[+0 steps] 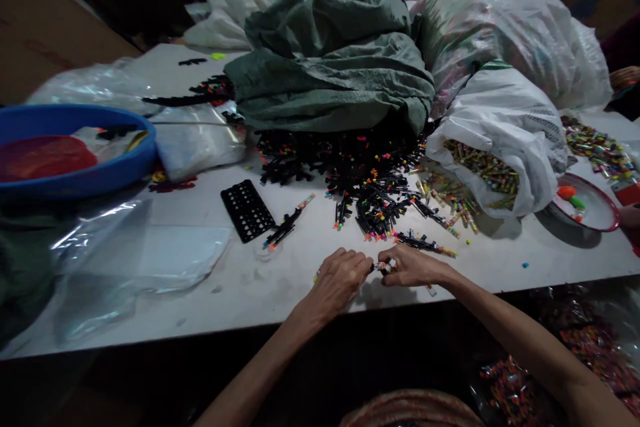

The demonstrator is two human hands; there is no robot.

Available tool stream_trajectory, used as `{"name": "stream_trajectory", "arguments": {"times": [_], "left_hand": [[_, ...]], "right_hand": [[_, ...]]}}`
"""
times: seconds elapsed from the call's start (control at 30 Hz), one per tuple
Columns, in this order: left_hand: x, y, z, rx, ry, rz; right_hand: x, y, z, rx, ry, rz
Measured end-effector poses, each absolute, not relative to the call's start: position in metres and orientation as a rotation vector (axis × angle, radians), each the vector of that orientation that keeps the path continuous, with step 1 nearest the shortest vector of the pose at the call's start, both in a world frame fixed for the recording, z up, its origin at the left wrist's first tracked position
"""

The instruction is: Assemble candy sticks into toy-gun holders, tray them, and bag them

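A white table (300, 307) spans the frame, with a dark green sack (335, 80) slumped at top centre and a heap of black plastic pieces (373, 180) spilling out beneath it. Two bare forearms reach up from the lower edge, the left slanting rightward, the right angling in from the lower right corner, so that they meet just below centre, over the table's near edge. The left hand (345, 273) is knuckles up, its fingers curled tightly around one end of a slim multicoloured piece (384, 267); the right hand (413, 265) faces it, thumb and fingers pinching the other end. The piece shows in the narrow gap between the two hands, just below the heap; its exact form is hard to make out, being small and partly covered by the fingers.
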State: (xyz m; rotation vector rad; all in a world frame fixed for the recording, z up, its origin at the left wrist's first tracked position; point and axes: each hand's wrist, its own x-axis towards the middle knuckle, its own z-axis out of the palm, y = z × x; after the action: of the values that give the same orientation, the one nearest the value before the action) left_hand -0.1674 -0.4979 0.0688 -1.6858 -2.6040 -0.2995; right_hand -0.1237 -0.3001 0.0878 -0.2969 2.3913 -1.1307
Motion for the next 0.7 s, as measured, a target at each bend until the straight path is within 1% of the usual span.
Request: {"name": "stream_trajectory", "arguments": {"times": [0.17,0.37,0.47,0.53,0.6,0.63,0.7], "left_hand": [[-0.165,-0.496,0.071,-1.689,-2.629,-0.295],[-0.151,-0.491,0.066,-1.667,-2.757,-0.323],[-0.151,-0.492,0.068,-1.629,-2.765,-0.37],[-0.16,-0.504,0.072,-1.596,-2.772,-0.4],[-0.177,-0.526,0.073,-1.497,-2.813,-0.403],[-0.187,-0.539,0.072,-1.399,-2.833,-0.381],[-0.208,-0.558,0.068,-1.164,-2.837,-0.272]], "right_hand": [[-0.123,-0.296,0.09,-0.327,2.474,-0.969],[-0.116,-0.307,0.093,-0.38,2.585,-0.518],[-0.12,-0.307,0.095,-0.418,2.554,-0.485],[-0.127,-0.296,0.097,-0.431,2.552,-0.541],[-0.135,-0.276,0.099,-0.322,2.559,-0.705],[-0.139,-0.265,0.1,-0.211,2.537,-0.855],[-0.144,-0.247,0.099,0.053,2.396,-1.259]]}}
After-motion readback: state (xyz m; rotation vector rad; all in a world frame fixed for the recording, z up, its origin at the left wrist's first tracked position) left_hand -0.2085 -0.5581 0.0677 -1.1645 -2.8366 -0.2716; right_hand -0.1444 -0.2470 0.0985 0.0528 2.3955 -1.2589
